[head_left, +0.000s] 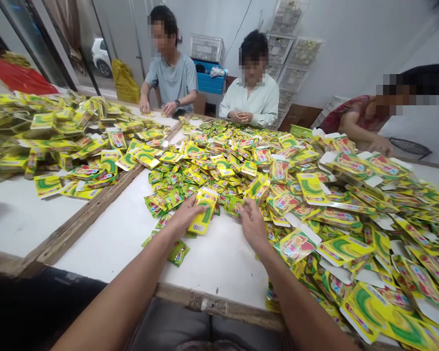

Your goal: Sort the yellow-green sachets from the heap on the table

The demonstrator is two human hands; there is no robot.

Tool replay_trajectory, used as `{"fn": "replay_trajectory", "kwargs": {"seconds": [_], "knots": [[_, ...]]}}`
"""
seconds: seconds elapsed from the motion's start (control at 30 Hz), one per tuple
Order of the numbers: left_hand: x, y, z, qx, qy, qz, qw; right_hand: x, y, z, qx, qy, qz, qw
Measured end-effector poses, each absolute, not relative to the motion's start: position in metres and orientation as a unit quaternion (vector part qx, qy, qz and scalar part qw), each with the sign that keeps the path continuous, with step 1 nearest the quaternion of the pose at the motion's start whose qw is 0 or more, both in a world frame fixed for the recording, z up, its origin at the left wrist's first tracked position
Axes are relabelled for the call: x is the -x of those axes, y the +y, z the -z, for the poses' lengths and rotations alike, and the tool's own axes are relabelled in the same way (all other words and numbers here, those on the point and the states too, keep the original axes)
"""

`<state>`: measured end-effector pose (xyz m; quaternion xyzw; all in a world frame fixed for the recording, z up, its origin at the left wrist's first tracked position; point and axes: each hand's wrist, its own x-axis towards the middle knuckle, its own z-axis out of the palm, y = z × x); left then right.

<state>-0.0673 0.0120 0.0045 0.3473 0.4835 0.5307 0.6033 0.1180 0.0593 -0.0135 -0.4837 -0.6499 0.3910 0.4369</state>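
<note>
My left hand (187, 214) holds a flat yellow box (204, 210) with a green swirl and a barcode, its thumb across the front. To its right, the fingers of my right hand (251, 219) are closed on a small green packet (234, 205) at the edge of the packet heap. Green and yellow packets (175, 187) lie loose beyond my hands. One packet (178, 252) rests on the white tabletop (219, 263) below my left hand. Many yellow boxes (300, 246) are piled beside my right forearm.
A wooden strip (91, 214) divides the table, with another heap of yellow boxes (44, 122) at the left. Across the table are two people (173, 80) (254, 100), and a third person (358, 119) is at the right. Plastic crates (207, 48) stand behind them.
</note>
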Motion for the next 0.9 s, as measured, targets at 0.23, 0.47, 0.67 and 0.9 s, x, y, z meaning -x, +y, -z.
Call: {"fn": "replay_trajectory", "kwargs": {"seconds": [0.23, 0.47, 0.67, 0.9], "knots": [[0.053, 0.006, -0.001, -0.645, 0.652, -0.305, 0.258, -0.141, 0.061, 0.0, 0.433, -0.43, -0.599, 0.519], [0.036, 0.002, 0.013, -0.756, 0.624, -0.122, 0.156, -0.156, 0.059, 0.011, 0.525, -0.503, -0.469, 0.502], [0.038, 0.002, 0.004, -0.689, 0.675, -0.139, 0.225, -0.163, 0.061, 0.007, 0.532, -0.564, -0.394, 0.494], [0.034, 0.002, 0.001, -0.48, 0.586, -0.384, 0.528, -0.146, 0.054, 0.01, 0.44, -0.553, -0.534, 0.465]]}}
